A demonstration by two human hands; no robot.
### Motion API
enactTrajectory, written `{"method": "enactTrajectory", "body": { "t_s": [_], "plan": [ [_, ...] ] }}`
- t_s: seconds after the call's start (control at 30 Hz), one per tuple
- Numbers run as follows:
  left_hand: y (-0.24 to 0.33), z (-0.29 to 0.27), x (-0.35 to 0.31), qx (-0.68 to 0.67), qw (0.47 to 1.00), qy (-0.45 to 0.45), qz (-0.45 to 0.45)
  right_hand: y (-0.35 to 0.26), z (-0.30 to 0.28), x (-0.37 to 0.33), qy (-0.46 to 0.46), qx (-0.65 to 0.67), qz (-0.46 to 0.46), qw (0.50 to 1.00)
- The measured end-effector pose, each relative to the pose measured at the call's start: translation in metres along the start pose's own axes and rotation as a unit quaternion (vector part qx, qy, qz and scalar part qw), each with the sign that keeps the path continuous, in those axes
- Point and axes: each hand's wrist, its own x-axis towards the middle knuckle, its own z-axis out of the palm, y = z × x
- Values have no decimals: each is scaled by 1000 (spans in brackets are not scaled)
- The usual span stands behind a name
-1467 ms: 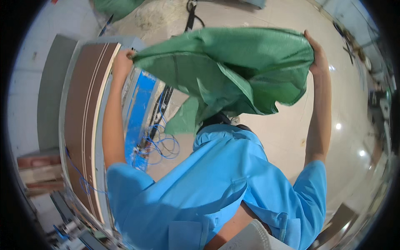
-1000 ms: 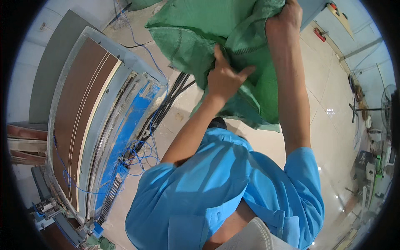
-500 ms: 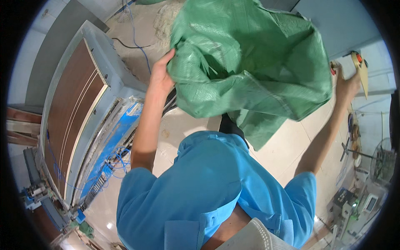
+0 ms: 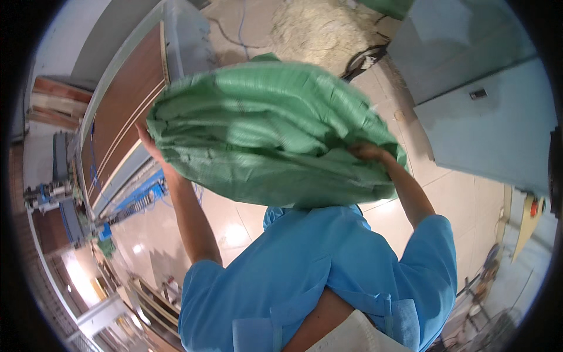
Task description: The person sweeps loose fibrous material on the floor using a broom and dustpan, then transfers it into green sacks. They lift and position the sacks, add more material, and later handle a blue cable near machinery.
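Note:
A large green woven plastic sack (image 4: 252,135) spreads out in front of my body, its mouth bunched into long folds. At its left end, my left hand (image 4: 150,144) grips the edge, with most of the fingers hidden behind the material. My right hand (image 4: 368,152) reaches over the sack's right part and is closed on a fold near the mouth; the fingertips are sunk in the folds. Both my arms are bent, in short blue sleeves.
A machine with a brown panel (image 4: 126,111) stands at the left, blue tubing beside it. Pale shavings (image 4: 328,35) lie heaped on the tiled floor beyond the sack. Grey-blue cabinets (image 4: 487,123) stand at the right, with a red button (image 4: 534,206) mounted nearby.
My right hand has come in from the far right onto the sack. The sack has moved left and lower, and its mouth has flattened into folds. The view has turned rightward.

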Motion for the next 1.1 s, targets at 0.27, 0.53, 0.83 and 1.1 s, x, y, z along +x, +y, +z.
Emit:
{"method": "enactTrajectory", "body": {
  "t_s": [0.27, 0.53, 0.83, 1.1],
  "plan": [
    [1, -251, -152, 355, 801, 338, -345, -5, 6, -53, -127, 61, -42, 989],
    [-230, -48, -61, 559, 814, -155, -34, -117, -139, -39, -63, 291, 105, 949],
    [-250, 14, 152, 463, 747, -246, -409, -221, -323, -77, -137, 29, 33, 990],
    [-242, 125, 200, 85, 889, -128, -432, -223, -448, -56, 338, -604, -90, 716]
  ]
}}
